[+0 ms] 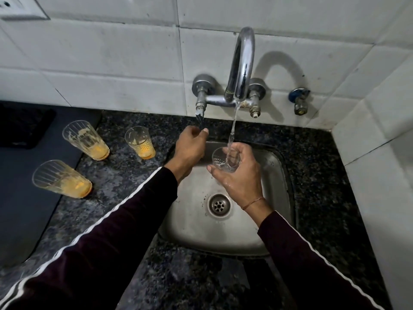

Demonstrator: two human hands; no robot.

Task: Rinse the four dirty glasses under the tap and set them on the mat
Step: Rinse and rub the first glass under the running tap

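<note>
Mat (26, 193), dark, at 9 o'clock on the speckled worktop (125, 193). Three dirty glasses, ribbed and clear, each with orange dregs in the base and pale smears up the wall: glass A (60, 179) at 9 o'clock, straddling the mat's edge; glass B (86, 139) at 10 o'clock, at the mat's edge; glass C (140, 142) just right of B, on bare worktop. All three stand upright, apart from one another.

Left hand (190, 147), fingers curled round the lever (200, 118) of the left valve, at 12 o'clock from the steel sink (274, 175). Tap (242, 63), wall-mounted, running; its stream (233, 126) falls into the fourth glass.

Fourth glass (225, 159), held over the sink's far half, mouth tilted toward the left, clear, holding only water; no orange residue visible. Right hand (241, 175), wet, fingers and thumb wrapped round this glass. Drain (219, 205) at 6 o'clock below the glass. Sink basin holds no other vessel.
</note>
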